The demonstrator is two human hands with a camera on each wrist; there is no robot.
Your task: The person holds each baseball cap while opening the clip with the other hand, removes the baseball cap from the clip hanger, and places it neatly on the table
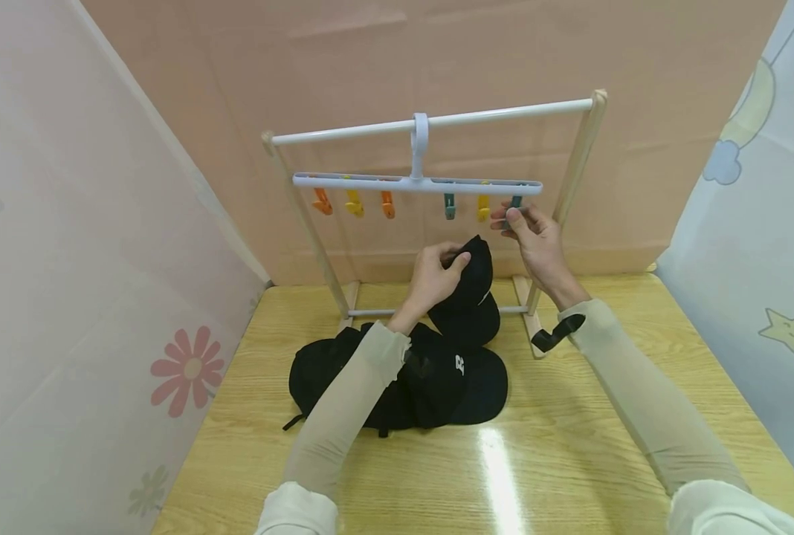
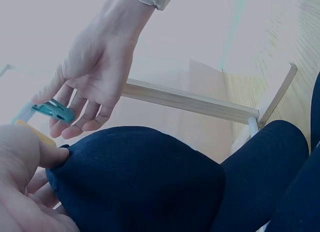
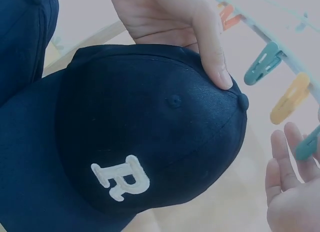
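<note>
My left hand (image 1: 433, 275) (image 2: 20, 177) pinches the top of a black baseball cap (image 1: 473, 276) (image 3: 200, 127), lifted with its brim hanging down. A white letter R (image 3: 122, 178) shows on the cap's front in the right wrist view. Up at the right end of a white clip hanger (image 1: 370, 183), my right hand (image 1: 540, 249) (image 2: 102, 57) pinches a dark green clip (image 1: 516, 201) (image 2: 56, 111) between thumb and fingers. The cap is just below the clips and apart from them. Several more black caps (image 1: 437, 379) lie piled on the table under my left forearm.
The hanger hooks over the white bar (image 1: 517, 113) of a wooden-legged rack (image 1: 581, 160). Along it hang orange clips (image 1: 387, 205), yellow clips (image 1: 483, 208) and another green clip (image 1: 450, 206). A black strap (image 1: 557, 333) sits at my right wrist. Printed cloth walls flank the wooden table (image 1: 604, 461).
</note>
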